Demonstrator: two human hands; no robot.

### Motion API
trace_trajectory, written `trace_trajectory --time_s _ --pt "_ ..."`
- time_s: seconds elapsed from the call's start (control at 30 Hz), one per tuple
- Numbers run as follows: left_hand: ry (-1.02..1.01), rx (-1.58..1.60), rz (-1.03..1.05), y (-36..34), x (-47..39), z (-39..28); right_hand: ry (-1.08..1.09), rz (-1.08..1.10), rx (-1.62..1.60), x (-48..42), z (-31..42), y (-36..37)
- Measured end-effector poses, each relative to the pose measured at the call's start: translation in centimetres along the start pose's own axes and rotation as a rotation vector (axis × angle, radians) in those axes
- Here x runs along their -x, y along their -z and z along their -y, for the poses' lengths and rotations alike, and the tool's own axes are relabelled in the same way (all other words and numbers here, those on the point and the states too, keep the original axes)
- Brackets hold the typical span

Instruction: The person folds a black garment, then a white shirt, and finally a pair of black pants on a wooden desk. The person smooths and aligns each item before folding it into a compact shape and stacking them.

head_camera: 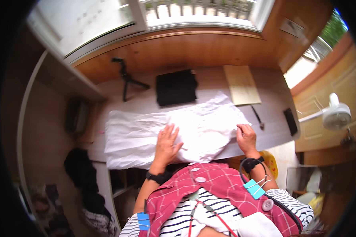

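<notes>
A white cloth, perhaps a garment (130, 136), lies spread and wrinkled across the front of the desk, its lower edge hanging near my body. My left hand (167, 143) rests flat on its middle with the fingers apart. At the cloth's right edge, my right hand (246, 137) has its fingers curled, thumb against the forefinger, pinching the fabric's corner. Behind the cloth lies a folded black cloth (176, 88). Both wrists wear black bands.
Along the back of the desk (270, 86) are a small black tripod (127, 78) and a yellowish paper envelope or pad (242, 86). A dark slender tool (257, 117) and a black phone-like object (290, 121) lie right. A white fan (336, 115) stands beyond the desk's right edge.
</notes>
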State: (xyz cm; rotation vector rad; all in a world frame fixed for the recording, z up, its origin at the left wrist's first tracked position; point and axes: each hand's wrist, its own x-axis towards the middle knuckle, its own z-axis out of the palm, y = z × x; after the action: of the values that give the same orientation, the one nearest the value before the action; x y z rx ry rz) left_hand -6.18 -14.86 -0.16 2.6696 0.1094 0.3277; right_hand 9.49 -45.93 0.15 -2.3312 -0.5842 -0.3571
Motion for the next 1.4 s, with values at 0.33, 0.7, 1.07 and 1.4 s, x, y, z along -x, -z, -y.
trace_trajectory --time_s 0.33,0.7,1.07,1.4 --pt "0.125 -0.003 0.154 -4.7 1.8 -0.3 -1.200 0.292 -0.692 3.1 -6.9 0.1" --pt "0.243 -0.079 0.155 -4.7 1.3 -1.7 -0.692 0.080 -0.771 -1.0 -5.2 -4.1" --pt "0.289 -0.110 0.004 -7.6 1.7 -2.2 0.425 0.117 -0.461 -5.1 10.2 -2.0" --pt "0.086 0.152 -0.283 -13.6 5.3 3.4 0.845 0.802 -0.598 -1.2 15.8 -10.5"
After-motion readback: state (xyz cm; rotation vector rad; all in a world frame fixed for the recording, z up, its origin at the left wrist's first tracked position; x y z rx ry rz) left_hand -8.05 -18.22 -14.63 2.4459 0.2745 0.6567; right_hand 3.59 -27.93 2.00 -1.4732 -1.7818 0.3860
